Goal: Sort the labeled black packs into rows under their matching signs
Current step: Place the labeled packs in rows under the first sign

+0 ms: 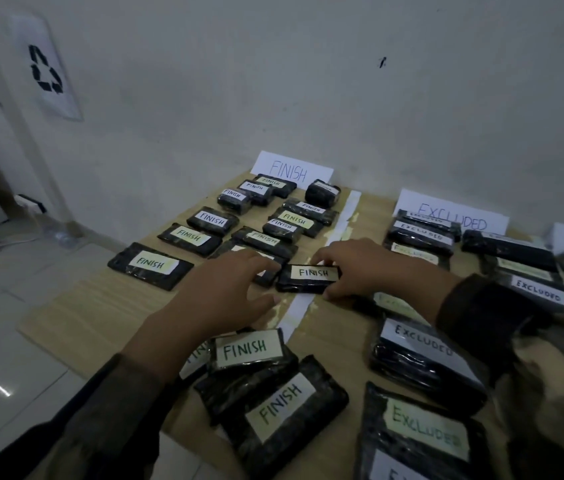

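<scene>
— Where's the pack (308,278)?
— On the board (100,306), beside the white strip (300,306); your right hand (370,268) pinches its long edges; left hand (225,292) rests loose alongside; likely light, film slick.

You had the FINISH sign (291,170) heading packs labeled FINISH (150,268), and the EXCLUDED sign (453,213) heading packs labeled EXCLUDED (422,362).

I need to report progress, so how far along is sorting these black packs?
Done: two rows of black plastic-wrapped FINISH packs lie under the white paper FINISH sign, EXCLUDED packs under the white EXCLUDED sign. In hand: the right hand pinches one small FINISH pack at the white divider strip; the left hand reaches beside it. Left: a crooked heap of FINISH packs nearest the camera.
</scene>
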The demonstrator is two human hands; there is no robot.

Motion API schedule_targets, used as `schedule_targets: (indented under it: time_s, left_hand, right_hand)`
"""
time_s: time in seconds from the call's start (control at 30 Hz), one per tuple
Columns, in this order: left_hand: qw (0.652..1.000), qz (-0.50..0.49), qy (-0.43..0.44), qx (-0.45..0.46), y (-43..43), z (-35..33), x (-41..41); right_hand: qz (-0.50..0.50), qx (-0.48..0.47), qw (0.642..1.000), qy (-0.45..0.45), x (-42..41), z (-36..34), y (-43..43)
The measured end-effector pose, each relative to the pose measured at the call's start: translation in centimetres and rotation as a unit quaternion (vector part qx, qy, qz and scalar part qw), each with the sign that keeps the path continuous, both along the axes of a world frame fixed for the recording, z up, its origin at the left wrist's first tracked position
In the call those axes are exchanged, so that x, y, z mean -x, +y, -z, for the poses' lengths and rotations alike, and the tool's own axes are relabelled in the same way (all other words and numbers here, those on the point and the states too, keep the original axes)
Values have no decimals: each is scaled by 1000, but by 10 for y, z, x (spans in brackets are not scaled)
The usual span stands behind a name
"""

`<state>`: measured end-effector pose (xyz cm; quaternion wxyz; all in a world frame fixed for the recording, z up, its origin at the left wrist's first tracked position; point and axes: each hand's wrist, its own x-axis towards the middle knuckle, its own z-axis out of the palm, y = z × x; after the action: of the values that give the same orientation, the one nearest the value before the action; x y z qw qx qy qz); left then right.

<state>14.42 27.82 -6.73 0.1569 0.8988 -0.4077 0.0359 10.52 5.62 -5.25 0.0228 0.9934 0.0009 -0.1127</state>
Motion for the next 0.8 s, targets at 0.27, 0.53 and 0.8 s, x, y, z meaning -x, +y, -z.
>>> schedule_targets:
  time_s: [0.27,0.53,0.8]
  left_hand:
    - [1000,-29,9,1,1,6,0]
    - [999,-41,14,21,9,2,-3]
    - [994,-104,-20,-8,52,-10,-10]
  right_hand:
    - [-3,-3,1000,-10,9,-20,1]
    - [1,14,996,-87,22,-44,10]
    - [-31,-127,985,-112,11,-33,71]
